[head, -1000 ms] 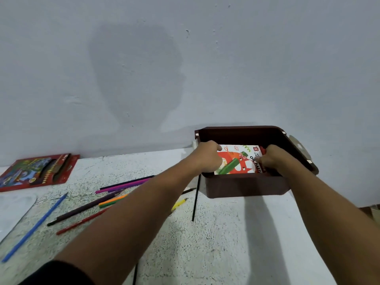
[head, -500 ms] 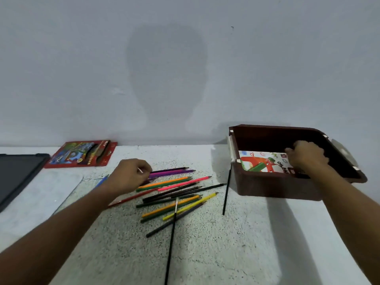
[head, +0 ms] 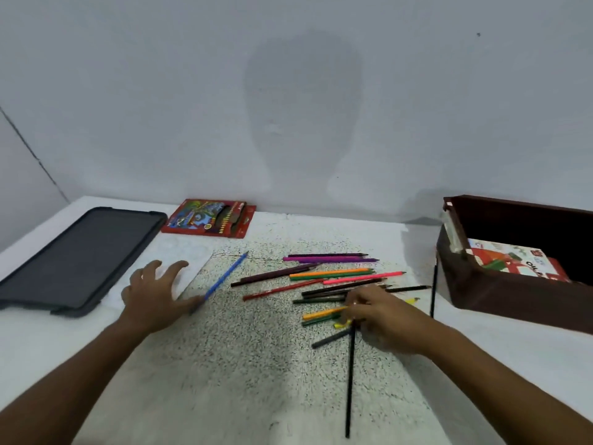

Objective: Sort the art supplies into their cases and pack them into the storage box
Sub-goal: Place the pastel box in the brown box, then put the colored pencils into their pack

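Both hands now leave the storage box [head: 513,300]. Left hand [head: 154,297] rests on the desk [head: 224,364], fingers spread, beside the blue pencil [head: 226,277]. Right hand [head: 382,319] curls its fingers around loose pencils [head: 330,274], we judge to gather them for the red case [head: 208,218].

Pencils [head: 333,277] left of storage box [head: 513,293]

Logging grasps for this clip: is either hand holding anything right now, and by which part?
The left hand holds nothing, fingers spread. The right hand is curled over the loose coloured pencils, at their lower ends; whether it actually grips one cannot be told.
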Available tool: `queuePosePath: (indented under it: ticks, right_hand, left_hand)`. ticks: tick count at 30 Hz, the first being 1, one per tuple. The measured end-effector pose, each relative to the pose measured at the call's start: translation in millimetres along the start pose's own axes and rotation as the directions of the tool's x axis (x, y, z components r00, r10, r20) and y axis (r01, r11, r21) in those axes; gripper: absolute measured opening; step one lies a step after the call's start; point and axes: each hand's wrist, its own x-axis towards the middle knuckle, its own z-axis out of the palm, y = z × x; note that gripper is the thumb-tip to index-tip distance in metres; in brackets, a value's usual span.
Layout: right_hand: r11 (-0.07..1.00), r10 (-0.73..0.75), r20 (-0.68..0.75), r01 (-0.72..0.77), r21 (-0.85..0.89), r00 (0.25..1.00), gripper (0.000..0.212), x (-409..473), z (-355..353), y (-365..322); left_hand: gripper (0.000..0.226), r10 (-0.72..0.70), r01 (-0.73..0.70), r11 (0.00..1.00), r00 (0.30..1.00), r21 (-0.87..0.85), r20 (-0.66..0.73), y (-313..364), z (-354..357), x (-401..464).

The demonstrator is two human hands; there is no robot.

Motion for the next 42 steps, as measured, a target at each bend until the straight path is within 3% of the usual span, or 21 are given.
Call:
queuePosePath:
  ticks: [5,10,13,16,18,21,24,29,33,42]
  right_hand:
    - [0.999,0.033,-0.112,-0.031,0.015,0.993,0.025,0.8,14.0,2.0]
    - [0.984,0.153,-0.202,-0.129,0.123,0.967,0.014,5.9,15.2,1.6]
    - [0.953,0.301,-0.346,-0.268,0.141,0.889,0.012,11.3,16.1,8.2]
    - [0.858,0.489,-0.467,-0.503,0.105,0.737,0.016,17.0,16.4,15.7]
    - [0.787,0.573,-0.478,-0.610,0.093,0.666,0.019,21.9,17.4,20.3]
    - [0.731,0.643,-0.414,-0.677,0.082,0.644,0.022,26.3,17.8,19.7]
    - [0.739,0.629,-0.446,-0.668,0.088,0.637,0.022,30.1,22.5,14.2]
    - [0.839,0.457,-0.497,-0.543,-0.035,0.738,0.032,27.3,38.8,-1.5]
    - [0.816,0.495,-0.536,-0.578,0.016,0.684,0.033,31.8,37.5,-0.5]
    - [0.810,0.491,-0.582,-0.586,0.031,0.648,0.029,34.8,37.7,0.3]
  left_hand:
    - [0.095,0.010,-0.010,1.000,1.000,-0.010,-0.003,-29.2,6.1,9.6]
    - [0.083,0.130,-0.131,0.991,0.987,-0.010,-0.097,-32.7,16.1,21.9]
    - [0.065,0.182,-0.191,0.979,0.977,-0.076,-0.107,-25.5,15.0,29.6]
    - [0.049,0.260,-0.277,0.953,0.956,-0.123,-0.138,-14.5,11.2,43.4]
    - [0.041,0.318,-0.336,0.933,0.937,-0.128,-0.142,-7.7,12.7,61.2]
    - [0.036,0.422,-0.440,0.894,0.890,-0.084,-0.172,4.2,12.2,86.7]
    - [0.045,0.513,-0.518,0.855,0.843,0.013,-0.159,19.2,11.5,112.3]
    - [0.060,0.531,-0.525,0.813,0.846,0.251,0.050,36.9,17.2,151.7]
    - [0.056,0.496,-0.519,0.786,0.854,0.335,0.159,45.5,25.2,163.3]
    - [0.039,0.602,-0.553,0.714,0.798,0.430,0.027,57.2,17.3,152.9]
